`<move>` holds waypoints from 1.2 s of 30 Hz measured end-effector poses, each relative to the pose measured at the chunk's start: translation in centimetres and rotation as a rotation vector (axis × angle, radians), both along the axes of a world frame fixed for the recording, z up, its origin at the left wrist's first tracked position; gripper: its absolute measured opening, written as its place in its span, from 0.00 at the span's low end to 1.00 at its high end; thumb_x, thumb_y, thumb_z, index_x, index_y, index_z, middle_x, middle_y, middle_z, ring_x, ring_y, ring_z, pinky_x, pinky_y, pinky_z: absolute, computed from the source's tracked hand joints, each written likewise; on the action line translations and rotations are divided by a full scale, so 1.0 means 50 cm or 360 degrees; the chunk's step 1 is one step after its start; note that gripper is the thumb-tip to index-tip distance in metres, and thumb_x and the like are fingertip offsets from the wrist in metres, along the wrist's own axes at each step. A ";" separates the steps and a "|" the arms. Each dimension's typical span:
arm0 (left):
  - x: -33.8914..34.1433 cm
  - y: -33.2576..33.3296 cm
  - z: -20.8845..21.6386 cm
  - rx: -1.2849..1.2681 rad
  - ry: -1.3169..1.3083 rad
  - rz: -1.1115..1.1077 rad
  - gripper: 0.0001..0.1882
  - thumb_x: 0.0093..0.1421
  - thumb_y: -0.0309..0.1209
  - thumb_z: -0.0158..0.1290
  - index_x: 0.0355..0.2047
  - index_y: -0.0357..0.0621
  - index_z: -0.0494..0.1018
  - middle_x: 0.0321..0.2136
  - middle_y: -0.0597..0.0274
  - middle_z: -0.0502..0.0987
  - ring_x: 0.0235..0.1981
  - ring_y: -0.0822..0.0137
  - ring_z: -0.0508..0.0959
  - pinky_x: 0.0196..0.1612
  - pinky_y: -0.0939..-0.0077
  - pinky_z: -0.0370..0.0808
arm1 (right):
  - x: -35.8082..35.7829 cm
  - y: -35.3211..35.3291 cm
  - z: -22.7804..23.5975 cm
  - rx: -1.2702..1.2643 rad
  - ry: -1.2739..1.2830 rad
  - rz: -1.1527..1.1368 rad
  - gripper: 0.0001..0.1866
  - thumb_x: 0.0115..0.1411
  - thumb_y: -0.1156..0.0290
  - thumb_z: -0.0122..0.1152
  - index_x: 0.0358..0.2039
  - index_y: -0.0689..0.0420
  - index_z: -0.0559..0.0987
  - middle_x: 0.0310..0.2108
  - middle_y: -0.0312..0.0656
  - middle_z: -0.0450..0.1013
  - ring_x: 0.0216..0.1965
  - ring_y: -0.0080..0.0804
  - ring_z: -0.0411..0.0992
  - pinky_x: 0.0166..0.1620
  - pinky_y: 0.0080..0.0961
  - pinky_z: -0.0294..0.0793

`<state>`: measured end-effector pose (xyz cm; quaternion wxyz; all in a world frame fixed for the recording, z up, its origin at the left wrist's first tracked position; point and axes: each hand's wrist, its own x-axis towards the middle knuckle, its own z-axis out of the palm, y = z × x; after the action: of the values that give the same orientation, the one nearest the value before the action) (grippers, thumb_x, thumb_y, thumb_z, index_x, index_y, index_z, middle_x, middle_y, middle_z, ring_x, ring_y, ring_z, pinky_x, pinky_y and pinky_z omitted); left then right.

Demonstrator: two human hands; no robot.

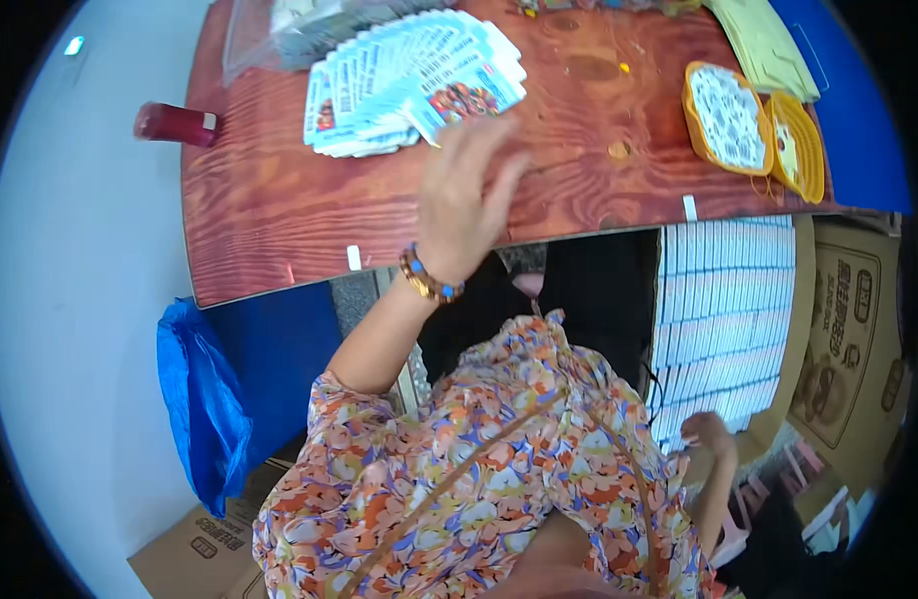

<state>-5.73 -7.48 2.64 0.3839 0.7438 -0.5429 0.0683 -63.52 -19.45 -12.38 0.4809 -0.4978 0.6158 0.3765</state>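
Observation:
My left hand (469,195), with a beaded bracelet (431,278) at the wrist, hovers over the near part of the wooden table (309,215). Its fingers are stretched out, the thumb apart, and nothing shows in it. The fingertips are by the near edge of a fanned stack of light-blue printed cards (379,90); the top card (469,97) carries a food picture. Low on the right, my right hand (710,434) is at the near end of a carton packed with rows of white and blue small boxes (723,309). Its fingers are loosely bent and apart, with nothing visible in them.
A dark red jar (176,124) lies at the table's left edge. Behind the cards is a plastic-wrapped bundle (329,30). Two yellow baskets (690,120) stand at the right, near yellow packets (763,45). A blue bag (201,399) hangs lower left; a brown carton (848,329) stands right.

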 end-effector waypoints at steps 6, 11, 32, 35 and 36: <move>0.183 -0.039 -0.103 0.0313 -0.0327 0.0760 0.49 0.44 0.44 0.71 0.64 0.44 0.61 0.63 0.52 0.63 0.66 0.42 0.57 0.63 0.29 0.50 | 0.540 -0.110 0.273 -0.0792 -0.1215 0.0688 0.10 0.65 0.74 0.54 0.43 0.65 0.80 0.30 0.45 0.79 0.31 0.31 0.78 0.37 0.26 0.76; 0.217 -0.014 -0.146 0.0449 -0.0346 0.0580 0.49 0.43 0.43 0.71 0.64 0.46 0.63 0.62 0.62 0.65 0.68 0.49 0.56 0.65 0.31 0.42 | 0.743 -0.103 0.316 -0.0893 -0.1718 0.1275 0.13 0.62 0.73 0.60 0.46 0.63 0.79 0.37 0.50 0.79 0.38 0.45 0.78 0.44 0.31 0.76; 0.143 0.015 -0.071 0.0331 -0.0230 0.0376 0.53 0.39 0.43 0.73 0.64 0.41 0.61 0.53 0.57 0.69 0.57 0.54 0.68 0.65 0.42 0.49 | 1.177 -0.187 0.270 -0.0123 -0.2151 0.0625 0.09 0.62 0.67 0.63 0.36 0.60 0.79 0.26 0.31 0.75 0.29 0.16 0.72 0.33 0.19 0.70; 0.128 0.014 -0.069 0.0280 -0.0105 0.0344 0.51 0.39 0.40 0.74 0.62 0.38 0.61 0.51 0.50 0.69 0.53 0.51 0.71 0.58 0.53 0.65 | 1.166 -0.190 0.283 -0.0058 -0.2152 0.0727 0.09 0.63 0.67 0.62 0.38 0.60 0.79 0.28 0.32 0.76 0.29 0.16 0.72 0.33 0.19 0.71; 0.123 0.013 -0.068 0.0238 0.0016 0.0319 0.50 0.39 0.39 0.74 0.61 0.37 0.62 0.51 0.47 0.70 0.52 0.51 0.72 0.54 0.57 0.71 | 1.161 -0.190 0.281 -0.0054 -0.2142 0.0731 0.09 0.63 0.67 0.62 0.38 0.60 0.79 0.28 0.32 0.76 0.29 0.16 0.72 0.33 0.19 0.71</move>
<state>0.42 -6.85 -0.76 0.3214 0.8213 -0.4673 0.0619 -5.50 -28.93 1.68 0.6575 -0.7469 0.0704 0.0696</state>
